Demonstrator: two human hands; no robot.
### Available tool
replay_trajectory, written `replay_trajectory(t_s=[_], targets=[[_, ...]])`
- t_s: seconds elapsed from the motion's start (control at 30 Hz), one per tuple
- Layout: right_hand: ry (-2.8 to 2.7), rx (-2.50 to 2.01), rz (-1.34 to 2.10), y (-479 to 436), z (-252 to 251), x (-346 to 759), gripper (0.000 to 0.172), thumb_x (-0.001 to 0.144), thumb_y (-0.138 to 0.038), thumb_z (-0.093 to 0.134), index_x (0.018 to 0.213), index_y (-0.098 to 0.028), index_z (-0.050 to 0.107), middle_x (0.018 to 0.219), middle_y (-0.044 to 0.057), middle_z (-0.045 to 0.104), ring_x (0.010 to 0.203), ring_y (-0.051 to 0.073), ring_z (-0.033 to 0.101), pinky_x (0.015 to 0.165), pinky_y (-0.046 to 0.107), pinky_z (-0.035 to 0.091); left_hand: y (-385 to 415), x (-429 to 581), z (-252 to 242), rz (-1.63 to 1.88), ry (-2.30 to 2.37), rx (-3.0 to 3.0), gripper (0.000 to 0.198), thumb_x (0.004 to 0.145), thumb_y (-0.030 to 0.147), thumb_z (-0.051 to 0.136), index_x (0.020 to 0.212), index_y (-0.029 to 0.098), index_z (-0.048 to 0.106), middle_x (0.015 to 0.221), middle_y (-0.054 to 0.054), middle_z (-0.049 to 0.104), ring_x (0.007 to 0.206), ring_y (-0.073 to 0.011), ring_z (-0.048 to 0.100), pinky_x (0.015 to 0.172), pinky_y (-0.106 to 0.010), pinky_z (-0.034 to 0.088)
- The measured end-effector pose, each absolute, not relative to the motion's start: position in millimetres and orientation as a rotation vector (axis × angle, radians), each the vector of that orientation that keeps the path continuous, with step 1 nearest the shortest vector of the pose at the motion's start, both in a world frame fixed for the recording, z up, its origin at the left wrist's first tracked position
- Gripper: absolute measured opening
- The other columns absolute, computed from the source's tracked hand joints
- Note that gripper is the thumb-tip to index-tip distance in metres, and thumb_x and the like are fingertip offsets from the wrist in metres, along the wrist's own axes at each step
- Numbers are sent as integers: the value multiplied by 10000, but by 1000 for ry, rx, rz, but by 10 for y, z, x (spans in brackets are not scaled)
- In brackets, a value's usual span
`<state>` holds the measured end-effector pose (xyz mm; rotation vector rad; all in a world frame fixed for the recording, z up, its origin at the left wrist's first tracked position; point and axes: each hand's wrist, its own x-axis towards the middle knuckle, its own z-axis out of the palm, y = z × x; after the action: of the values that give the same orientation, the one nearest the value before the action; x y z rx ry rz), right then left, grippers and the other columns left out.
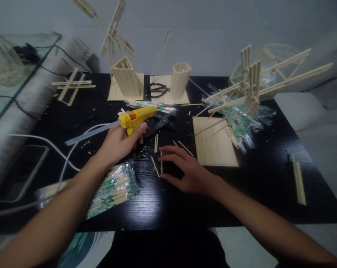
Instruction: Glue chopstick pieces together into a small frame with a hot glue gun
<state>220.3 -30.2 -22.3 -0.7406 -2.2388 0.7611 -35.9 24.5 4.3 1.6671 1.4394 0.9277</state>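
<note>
My left hand is wrapped round the handle of a yellow glue gun, its nozzle pointing right and a translucent glue stick coming out of its back. Just beyond that hand lie dark-handled pliers. Low over the table, my right hand has thumb and fingertips at the two ends of a short wooden stick. Beside it lie another short stick, a short pair and a loose stick.
A windmill-like stick model rises from a square stick base on the right. Behind are two stick towers and black-handled scissors. Bagged sticks and a white cord lie on the left.
</note>
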Motion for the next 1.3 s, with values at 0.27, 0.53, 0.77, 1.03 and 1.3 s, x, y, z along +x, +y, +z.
replay_trajectory(t_s=[0.27,0.53,0.77,1.03,1.3], targets=[[-1478,-945,1416,-218,-308,2217,376,804,-218,847,1141,-241,684,1443,111,563,826,121,750,820,342,653,177,-160,96,889,1361,1524,482,973,607,586,895,146,702,559,3,585,418,-101,507,391,-192,398],[-1294,-993,1567,-174,-280,2272,451,697,-216,918,1081,-240,684,1473,96,571,869,129,726,759,309,635,161,-103,105,896,1368,1441,425,928,557,662,825,146,700,501,14,560,384,-94,475,375,-183,373],[-1261,-984,1581,-148,-264,2275,465,668,-216,936,1055,-244,680,1460,87,589,900,148,723,706,295,608,167,-186,161,802,1365,1510,488,939,608,636,858,136,729,520,3,570,408,-86,492,385,-172,381],[-1260,-990,1435,-85,-213,2345,631,654,-264,960,1174,-284,602,1381,69,647,918,183,723,666,312,604,220,-383,180,658,1186,1569,524,952,674,582,880,163,678,544,16,540,390,-86,475,346,-181,360],[-1306,-941,1379,-66,-187,2405,701,657,-288,975,1226,-303,566,1403,69,678,1020,210,723,785,347,594,164,-427,147,551,1047,1595,459,956,628,596,828,193,664,588,-9,576,406,-101,496,345,-198,402]])
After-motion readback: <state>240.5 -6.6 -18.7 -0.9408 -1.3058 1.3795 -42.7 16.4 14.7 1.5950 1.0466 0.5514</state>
